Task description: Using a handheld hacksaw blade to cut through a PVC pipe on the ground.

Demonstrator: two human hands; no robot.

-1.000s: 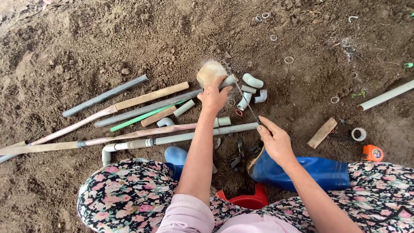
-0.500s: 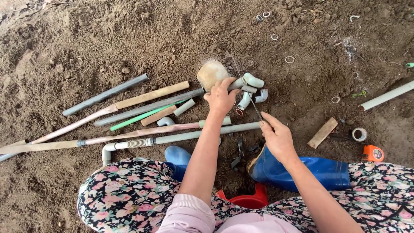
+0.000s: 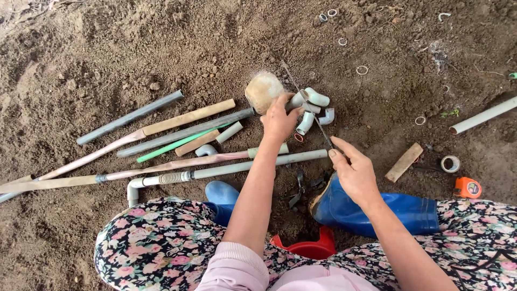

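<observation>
My left hand (image 3: 278, 119) reaches forward and grips the end of a grey pipe (image 3: 188, 132) where it meets a cluster of pale pipe fittings (image 3: 315, 98). Just left of the hand a round tan lump (image 3: 263, 90) rests on the soil. My right hand (image 3: 353, 171) holds a thin dark saw blade (image 3: 301, 92) by its near end. The blade runs up and to the left across the fittings. Under both arms a long pale pipe (image 3: 258, 164) with a spring section and an elbow lies crosswise.
Several pipes and sticks (image 3: 161, 125) lie on the soil at left. At right are a wooden block (image 3: 404, 161), a tape roll (image 3: 449, 163), an orange tape measure (image 3: 466, 187) and a white pipe (image 3: 482, 116). Blue boots (image 3: 388, 207) and a red container (image 3: 309, 249) are close to me.
The saw blade has moved forward and now lies across the fittings. My left hand has shifted slightly right onto the pipe end, and my right hand has moved up a little.
</observation>
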